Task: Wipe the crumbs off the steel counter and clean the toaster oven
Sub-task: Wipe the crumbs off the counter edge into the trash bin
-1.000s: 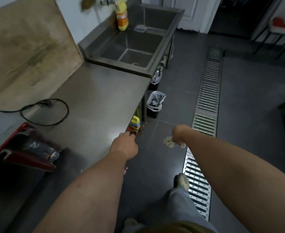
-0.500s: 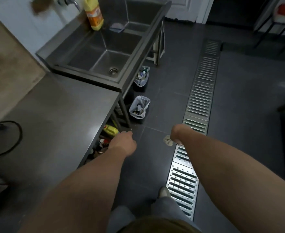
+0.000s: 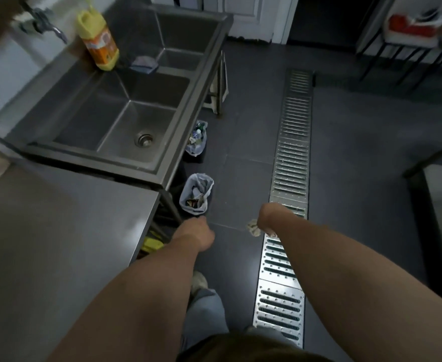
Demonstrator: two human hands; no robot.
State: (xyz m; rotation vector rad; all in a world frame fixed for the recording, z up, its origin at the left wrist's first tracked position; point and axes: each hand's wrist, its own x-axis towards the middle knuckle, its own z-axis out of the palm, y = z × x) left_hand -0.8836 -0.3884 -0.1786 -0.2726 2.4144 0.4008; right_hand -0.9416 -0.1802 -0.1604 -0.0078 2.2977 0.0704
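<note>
The steel counter [image 3: 65, 231] fills the lower left, its surface bare where I can see it. My left hand [image 3: 197, 231] is a closed fist just past the counter's right edge, over the floor; whether anything is inside it is hidden. My right hand [image 3: 266, 218] hangs over the dark floor beside the drain grate, closed on a crumpled pale cloth [image 3: 253, 228] that sticks out of the fist. The toaster oven is out of the frame.
A double steel sink [image 3: 125, 118] adjoins the counter's far end, with a yellow detergent bottle [image 3: 98, 43] and a blue sponge [image 3: 143, 63] on its rim. Two lined bins [image 3: 196, 193] [image 3: 197, 138] stand below. A metal drain grate [image 3: 290, 184] runs along the floor.
The view has swung right along the counter: the red appliance, black cord and board have left the frame, and the sink is closer. Both fists stay closed, held out in front.
</note>
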